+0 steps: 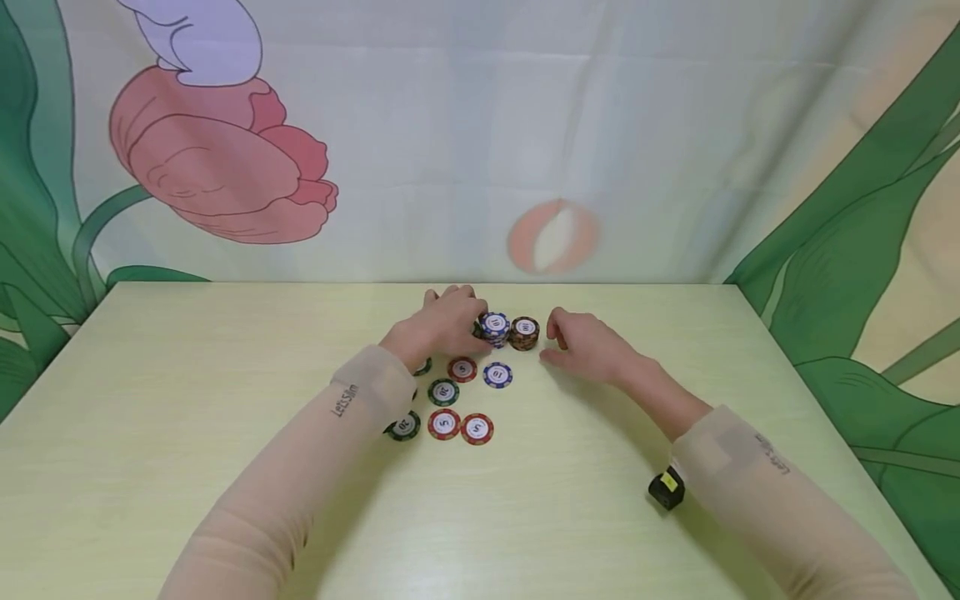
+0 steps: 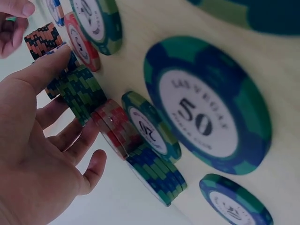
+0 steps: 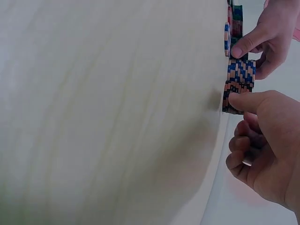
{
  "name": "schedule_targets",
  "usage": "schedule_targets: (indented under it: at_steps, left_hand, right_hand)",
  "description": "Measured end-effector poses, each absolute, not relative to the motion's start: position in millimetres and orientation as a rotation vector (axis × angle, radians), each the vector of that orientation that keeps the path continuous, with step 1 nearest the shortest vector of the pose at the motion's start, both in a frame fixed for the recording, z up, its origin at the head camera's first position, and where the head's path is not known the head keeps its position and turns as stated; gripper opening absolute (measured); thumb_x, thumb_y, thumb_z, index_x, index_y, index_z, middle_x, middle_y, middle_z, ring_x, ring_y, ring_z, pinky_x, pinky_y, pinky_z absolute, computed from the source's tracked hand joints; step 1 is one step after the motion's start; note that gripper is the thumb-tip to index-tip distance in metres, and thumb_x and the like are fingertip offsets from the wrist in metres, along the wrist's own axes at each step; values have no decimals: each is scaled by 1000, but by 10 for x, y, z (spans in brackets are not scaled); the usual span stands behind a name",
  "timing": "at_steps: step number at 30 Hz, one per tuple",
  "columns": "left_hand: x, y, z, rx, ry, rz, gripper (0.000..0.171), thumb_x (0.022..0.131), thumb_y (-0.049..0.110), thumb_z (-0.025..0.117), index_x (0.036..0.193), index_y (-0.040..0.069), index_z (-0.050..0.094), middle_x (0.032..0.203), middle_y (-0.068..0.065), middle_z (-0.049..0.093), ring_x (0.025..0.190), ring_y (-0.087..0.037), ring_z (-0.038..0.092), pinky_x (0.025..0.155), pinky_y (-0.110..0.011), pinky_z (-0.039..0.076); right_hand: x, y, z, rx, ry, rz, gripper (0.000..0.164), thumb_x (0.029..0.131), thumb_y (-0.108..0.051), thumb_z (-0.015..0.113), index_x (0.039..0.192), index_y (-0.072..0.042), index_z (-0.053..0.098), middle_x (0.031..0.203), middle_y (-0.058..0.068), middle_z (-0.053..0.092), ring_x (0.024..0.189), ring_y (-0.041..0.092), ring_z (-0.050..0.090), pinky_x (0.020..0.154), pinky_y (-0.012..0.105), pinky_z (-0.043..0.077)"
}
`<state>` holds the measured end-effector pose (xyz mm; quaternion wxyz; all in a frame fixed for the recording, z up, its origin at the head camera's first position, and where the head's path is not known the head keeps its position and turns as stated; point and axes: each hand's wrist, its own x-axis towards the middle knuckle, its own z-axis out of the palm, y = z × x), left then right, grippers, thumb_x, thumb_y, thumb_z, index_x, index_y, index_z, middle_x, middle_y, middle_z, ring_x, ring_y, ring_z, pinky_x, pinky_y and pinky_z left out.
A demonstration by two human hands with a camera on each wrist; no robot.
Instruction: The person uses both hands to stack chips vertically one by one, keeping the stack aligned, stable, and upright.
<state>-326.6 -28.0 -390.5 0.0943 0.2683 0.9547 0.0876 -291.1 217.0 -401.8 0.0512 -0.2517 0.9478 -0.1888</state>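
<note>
My left hand (image 1: 442,323) reaches round the left side of a stack of blue-and-white poker chips (image 1: 495,323). Its thumb lies against the near side, with fingers behind. In the left wrist view, a green chip stack (image 2: 82,96), a red stack (image 2: 115,126) and a blue-green stack (image 2: 157,176) continue the row. A black-and-orange chip stack (image 1: 525,331) stands right of the blue one. Just right of it, my right hand (image 1: 592,346) hovers apart, fingers loosely curled, holding nothing.
Loose chips lie flat before the row: a blue chip (image 1: 498,375), red chips (image 1: 444,424) and green chips (image 1: 443,392), some hidden by the left sleeve. A small black object with a yellow label (image 1: 666,489) sits beside the right sleeve. A printed curtain (image 1: 420,167) hangs behind the table.
</note>
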Motion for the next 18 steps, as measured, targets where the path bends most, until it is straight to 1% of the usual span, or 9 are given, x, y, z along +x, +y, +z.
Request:
schedule_targets:
  at_steps: [2, 5, 9, 13, 18]
  left_hand:
    - [-3275, -277, -3919, 799, 2826, 242, 53, 94, 42, 75, 133, 8, 63, 133, -13, 55, 118, -30, 48, 100, -54, 32]
    - [-3277, -275, -3929, 787, 2824, 228, 54, 95, 42, 74, 135, 8, 62, 132, -13, 56, 116, -30, 50, 100, -54, 34]
    - [-3274, -278, -3928, 778, 2824, 227, 54, 95, 42, 73, 135, 8, 62, 131, -13, 56, 116, -30, 50, 100, -54, 34]
    - [-3275, -279, -3927, 790, 2818, 241, 53, 95, 42, 73, 134, 8, 62, 130, -13, 57, 116, -30, 51, 99, -54, 35]
    - [-3277, -287, -3938, 794, 2812, 257, 53, 95, 42, 73, 134, 9, 61, 131, -13, 56, 117, -30, 51, 100, -55, 35]
  right_hand:
    - [-2888, 2158, -4026, -812, 2885, -549, 19, 94, -18, 74, 96, -7, 59, 74, 1, 53, 67, 17, 48, 66, 34, 42]
    - [-2847, 2096, -4023, -890, 2870, -528, 15, 94, -19, 74, 91, -12, 62, 68, -3, 52, 62, 14, 46, 61, 31, 39]
    - [-2797, 1967, -4007, -973, 2830, -492, 11, 95, -20, 74, 98, -11, 68, 66, -4, 52, 59, 12, 45, 59, 30, 38]
    - [-2747, 1834, -3991, -1019, 2792, -447, 20, 95, -23, 75, 109, -9, 70, 66, -4, 52, 59, 11, 45, 58, 29, 37]
    - [-2720, 1707, -4013, -1027, 2752, -395, 32, 95, -26, 75, 120, -7, 69, 66, -5, 54, 59, 10, 48, 58, 28, 39]
